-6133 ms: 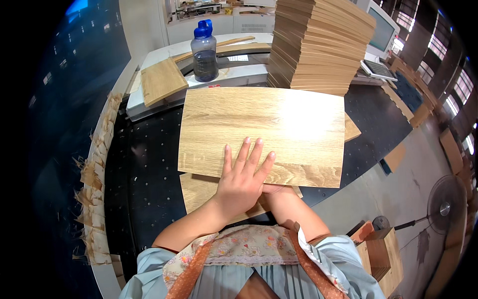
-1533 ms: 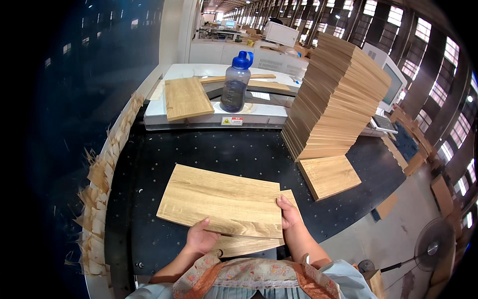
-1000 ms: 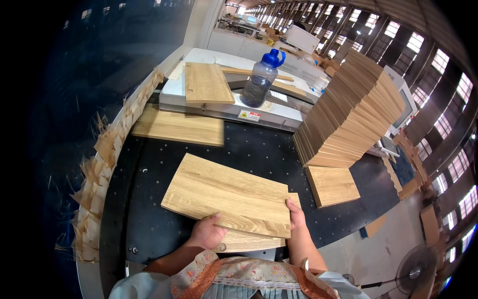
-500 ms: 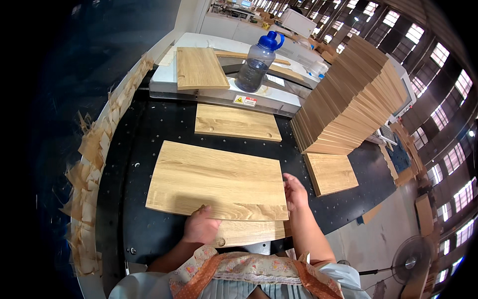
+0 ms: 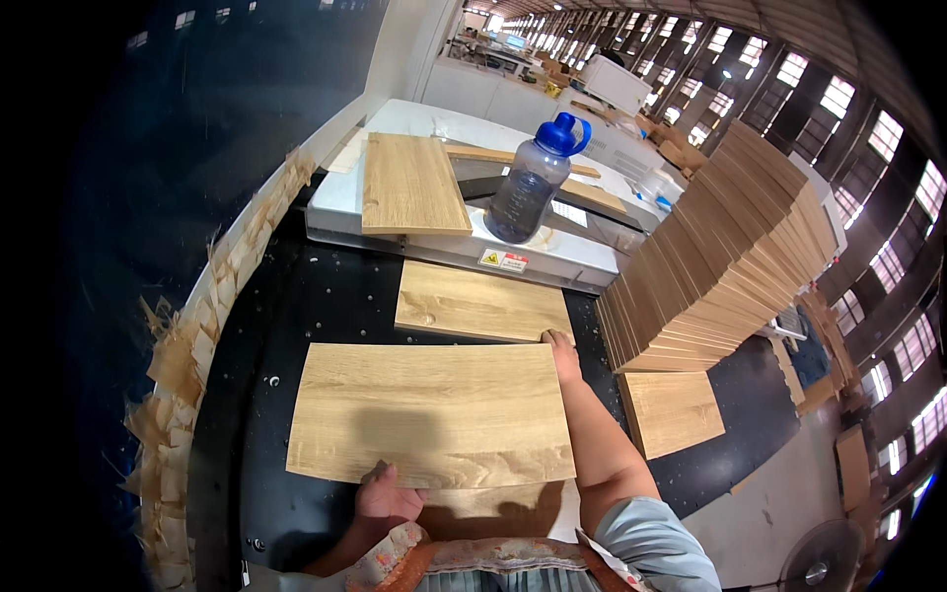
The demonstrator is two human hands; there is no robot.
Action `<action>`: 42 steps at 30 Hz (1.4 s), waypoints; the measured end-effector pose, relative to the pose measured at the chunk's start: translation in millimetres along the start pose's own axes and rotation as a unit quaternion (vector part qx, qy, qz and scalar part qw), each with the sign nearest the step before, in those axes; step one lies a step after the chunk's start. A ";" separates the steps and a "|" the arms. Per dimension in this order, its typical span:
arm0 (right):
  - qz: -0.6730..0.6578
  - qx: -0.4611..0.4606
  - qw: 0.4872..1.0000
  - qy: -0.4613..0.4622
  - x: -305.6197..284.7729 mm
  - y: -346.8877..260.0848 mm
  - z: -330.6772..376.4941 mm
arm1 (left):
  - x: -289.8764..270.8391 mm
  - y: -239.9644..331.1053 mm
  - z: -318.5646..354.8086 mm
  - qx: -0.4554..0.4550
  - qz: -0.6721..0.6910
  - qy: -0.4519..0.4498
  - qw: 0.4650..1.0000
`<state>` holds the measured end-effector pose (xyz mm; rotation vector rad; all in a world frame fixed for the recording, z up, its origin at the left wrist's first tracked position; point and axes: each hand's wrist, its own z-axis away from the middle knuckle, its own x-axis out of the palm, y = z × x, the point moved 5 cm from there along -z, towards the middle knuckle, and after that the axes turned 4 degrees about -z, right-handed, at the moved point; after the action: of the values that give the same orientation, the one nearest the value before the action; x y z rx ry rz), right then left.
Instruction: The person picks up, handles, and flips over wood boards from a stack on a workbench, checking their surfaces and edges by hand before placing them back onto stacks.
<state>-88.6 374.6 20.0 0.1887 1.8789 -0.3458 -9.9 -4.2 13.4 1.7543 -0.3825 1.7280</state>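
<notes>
A rectangular wood-grain board (image 5: pixel 434 400) is tilted in front of me, over the black table. My left hand (image 5: pixel 388 496) grips its near edge, thumb on top and fingers underneath. My right hand (image 5: pixel 562 353) is beside its far right corner, with bent fingers on the near right corner of a second wooden board (image 5: pixel 478 301). Its thumb is hidden. That second board lies on the table against the white machine bed. Below the held board, part of another wooden board (image 5: pixel 493 508) shows in shadow by my waist.
A tall leaning stack of boards (image 5: pixel 715 257) stands at the right, with a single board (image 5: pixel 674 409) at its foot. On the white machine bed (image 5: pixel 330 212) are another board (image 5: pixel 412 185) and a blue-capped water bottle (image 5: pixel 525 192). Ragged tape (image 5: pixel 187 370) lines the left edge.
My right hand has moved away from me, from the held board's right edge to the far board's corner. The left hand still grips the near edge. The whole view has shifted.
</notes>
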 end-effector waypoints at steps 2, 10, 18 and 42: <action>-0.040 0.022 0.999 -0.002 7.6 -4.7 7.2 | -2.0 2.2 1.3 -0.006 -0.010 0.005 1.000; -0.005 -0.043 0.999 0.005 -30.3 -29.0 74.8 | -19.1 2.7 1.0 -0.003 -0.030 -0.024 0.999; -0.139 -0.078 0.987 0.031 -114.8 -42.2 177.4 | 5.2 12.6 -1.4 0.015 -0.038 -0.051 0.998; -0.120 0.287 0.882 0.356 -113.2 102.9 384.6 | 4.6 49.4 -120.8 0.027 -0.065 0.132 0.989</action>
<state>324.0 349.7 -2.7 0.5419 2.4813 -1.1302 -134.5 34.0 21.3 1.5241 -0.1049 1.8598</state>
